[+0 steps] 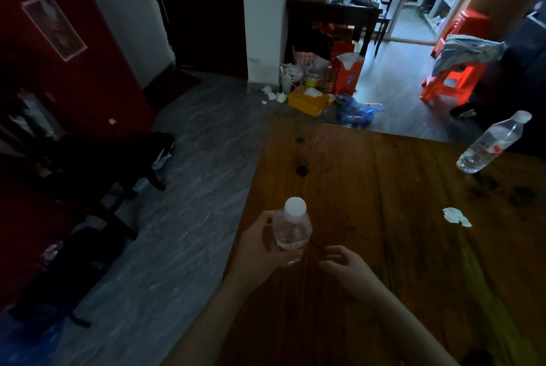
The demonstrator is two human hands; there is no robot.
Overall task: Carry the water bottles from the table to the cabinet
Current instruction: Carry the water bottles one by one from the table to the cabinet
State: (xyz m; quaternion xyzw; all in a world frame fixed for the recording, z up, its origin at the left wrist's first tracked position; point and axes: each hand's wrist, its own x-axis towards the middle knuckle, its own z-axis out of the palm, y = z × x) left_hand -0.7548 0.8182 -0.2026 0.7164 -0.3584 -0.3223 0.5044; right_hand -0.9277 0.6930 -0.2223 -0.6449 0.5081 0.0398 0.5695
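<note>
On the dark wooden worktop (384,247), near its left edge, the left hand (260,247) is wrapped around a clear water bottle (291,232) with a white cap, holding it upright. Just beside it, the right hand (344,262) hovers half open with curled fingers, holding nothing. Farther right lies a crumpled tissue (456,216). At the far right edge stands a second bottle (490,142), partly filled. Beyond, rubbish sits on the grey floor (192,188).

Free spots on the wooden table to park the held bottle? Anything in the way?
Table is mostly bare. Widest patch: the middle, bordered by two dark knots left, crumpled tissue and standing bottle right. Near edge is busy: left hand grips the held bottle, right hand beside it.
</note>
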